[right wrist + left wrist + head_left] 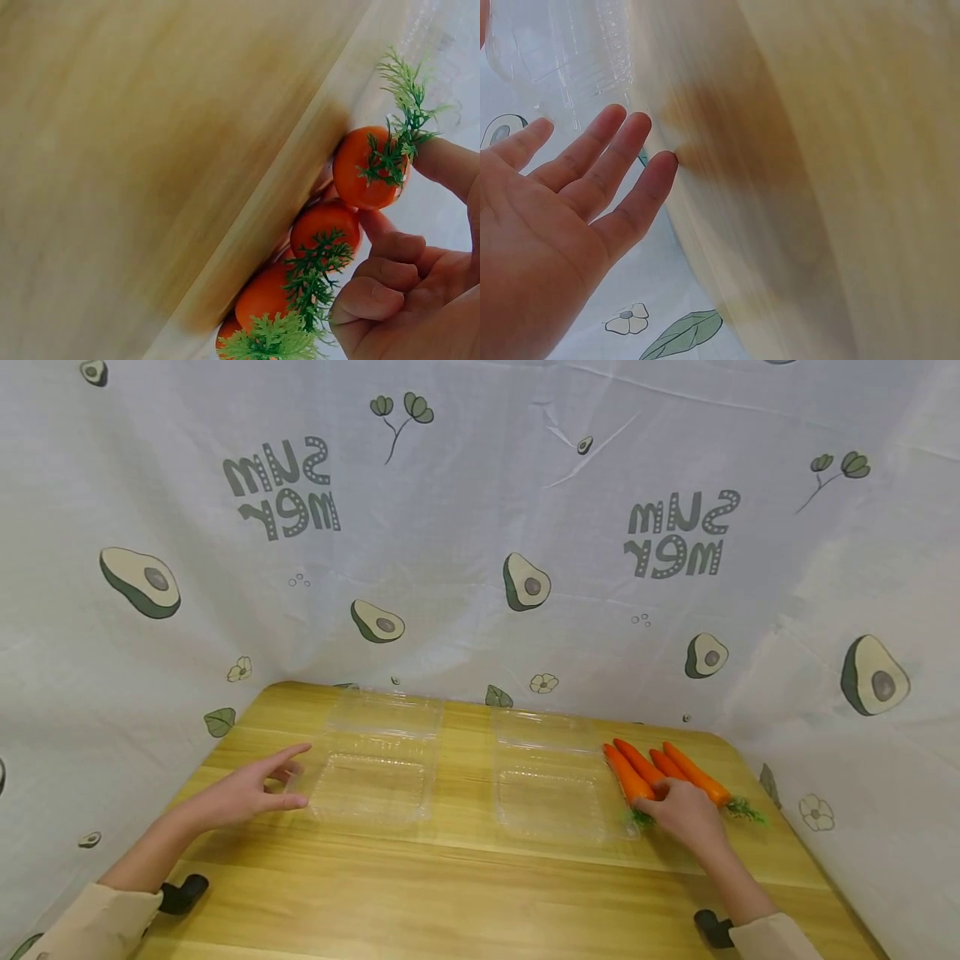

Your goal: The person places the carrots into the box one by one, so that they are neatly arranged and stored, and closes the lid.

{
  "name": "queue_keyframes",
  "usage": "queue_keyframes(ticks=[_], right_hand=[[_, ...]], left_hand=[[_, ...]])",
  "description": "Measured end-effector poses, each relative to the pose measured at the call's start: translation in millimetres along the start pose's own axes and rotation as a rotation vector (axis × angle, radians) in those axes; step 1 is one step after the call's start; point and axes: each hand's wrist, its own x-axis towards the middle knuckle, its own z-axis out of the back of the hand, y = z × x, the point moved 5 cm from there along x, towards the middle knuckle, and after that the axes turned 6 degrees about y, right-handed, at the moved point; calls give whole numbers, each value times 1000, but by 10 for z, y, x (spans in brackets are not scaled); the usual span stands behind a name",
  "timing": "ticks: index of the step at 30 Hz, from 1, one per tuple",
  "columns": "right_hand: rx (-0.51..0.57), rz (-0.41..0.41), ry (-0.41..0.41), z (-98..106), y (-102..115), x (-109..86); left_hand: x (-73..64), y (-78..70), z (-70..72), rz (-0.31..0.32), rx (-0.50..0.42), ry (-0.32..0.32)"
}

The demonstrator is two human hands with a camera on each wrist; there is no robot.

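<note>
Several orange carrots (696, 772) with green leafy tops lie side by side at the right of the wooden table. My right hand (684, 814) is over them and pinches the leftmost carrot (624, 774) near its leafy end. The right wrist view shows the thumb against one side of that carrot (364, 169) and a fingertip between it and its neighbour (326, 229). On the left, my left hand (251, 789) holds nothing, its fingers spread beside the left clear plastic box (371, 785). In the left wrist view the left hand (577, 180) shows its fingers extended.
A second clear plastic box (550, 802) stands between the left box and the carrots, its lid (543, 729) folded back like the left one's lid (386, 714). A white printed cloth (450, 527) hangs behind and around the wooden table (420, 893).
</note>
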Motion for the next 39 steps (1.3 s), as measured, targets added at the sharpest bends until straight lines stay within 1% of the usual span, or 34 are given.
queue_keyframes(ticks=[9, 16, 19, 25, 30, 39], right_hand=[[-22, -17, 26, 13, 15, -16], [1, -23, 41, -32, -4, -36], [3, -29, 49, -41, -15, -32], [11, -33, 48, -54, -19, -29], [20, -39, 49, -61, -23, -18], [31, -23, 28, -88, -44, 9]], left_hand=[[8, -14, 22, 3, -1, 8], [14, 36, 32, 6, -28, 26], [12, 30, 40, -7, -48, 39], [-6, 9, 48, -18, -68, 49], [-5, 24, 48, -25, -57, 45], [-15, 27, 38, -18, -67, 50]])
